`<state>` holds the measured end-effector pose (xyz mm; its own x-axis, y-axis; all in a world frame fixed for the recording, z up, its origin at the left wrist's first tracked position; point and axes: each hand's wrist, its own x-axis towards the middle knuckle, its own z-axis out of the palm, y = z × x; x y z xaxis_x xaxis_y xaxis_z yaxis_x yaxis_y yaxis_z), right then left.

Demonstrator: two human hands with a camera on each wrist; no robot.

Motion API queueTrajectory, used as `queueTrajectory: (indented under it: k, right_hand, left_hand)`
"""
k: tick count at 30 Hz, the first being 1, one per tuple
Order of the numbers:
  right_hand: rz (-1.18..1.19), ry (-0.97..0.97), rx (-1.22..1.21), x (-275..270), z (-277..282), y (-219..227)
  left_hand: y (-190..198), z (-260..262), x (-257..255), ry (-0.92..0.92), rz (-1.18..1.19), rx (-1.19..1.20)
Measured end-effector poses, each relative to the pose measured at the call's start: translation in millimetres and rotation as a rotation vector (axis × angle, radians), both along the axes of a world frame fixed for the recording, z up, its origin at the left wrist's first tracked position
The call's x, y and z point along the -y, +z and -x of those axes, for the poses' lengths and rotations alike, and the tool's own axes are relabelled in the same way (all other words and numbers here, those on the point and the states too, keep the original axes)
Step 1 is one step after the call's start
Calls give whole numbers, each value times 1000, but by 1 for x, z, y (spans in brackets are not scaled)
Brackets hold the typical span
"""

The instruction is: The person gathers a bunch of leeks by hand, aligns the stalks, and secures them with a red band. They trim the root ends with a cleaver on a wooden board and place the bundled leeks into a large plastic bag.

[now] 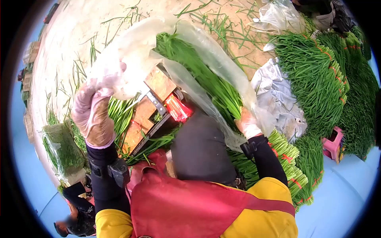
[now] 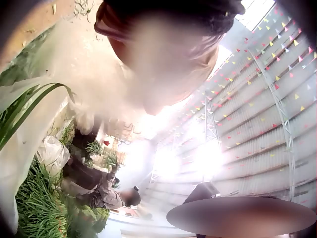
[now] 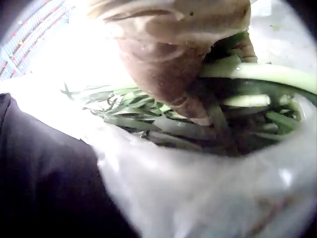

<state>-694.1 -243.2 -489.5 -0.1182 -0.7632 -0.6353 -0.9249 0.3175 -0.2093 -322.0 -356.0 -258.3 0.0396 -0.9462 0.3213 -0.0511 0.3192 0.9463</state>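
My left hand (image 1: 95, 115), in a thin pale glove, is raised at the left and grips the edge of a clear plastic bag (image 1: 137, 43). The bag stretches from there across to the right. On its opened sheet lies a long bunch of garlic chives (image 1: 194, 69), leaves toward the far end. My right hand (image 1: 248, 123), also gloved, holds the pale stem ends. In the right wrist view its fingers (image 3: 190, 106) reach in among the stalks, with the bag (image 3: 163, 178) in front. The left wrist view shows the left hand (image 2: 163, 64) blurred, its fingertips hidden.
A wooden stand (image 1: 158, 83) with a metal edge and red ties (image 1: 177, 108) sits before my knees. Banded chive bundles (image 1: 313, 75) are piled at the right near a pink stool (image 1: 333, 142). A filled bag (image 1: 63, 148) stands at the left. Another person (image 1: 75, 218) is at lower left.
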Motion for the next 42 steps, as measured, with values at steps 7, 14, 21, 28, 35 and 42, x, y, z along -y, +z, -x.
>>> queueTrajectory:
  k: [7,14,21,28,35,42]
  right_hand:
    - [20,-25,-39,55,50,-2]
    - [115,-67,168,97,65,68]
    - [-60,-158,128,73,52,52]
    - [266,35,229,79,69,155]
    - [503,58,285,32,81,265]
    - [725,-74,415,-14,97,364]
  left_hand:
    - [-4,-30,-12,0,-186,49]
    - [8,-32,-28,43,-195,76]
    - [40,-24,-33,-61,-171,428]
    - [72,-52,-75,1,-226,345]
    - [91,-119,-136,139,-116,456]
    - [109,-164,-187,203,-89,280]
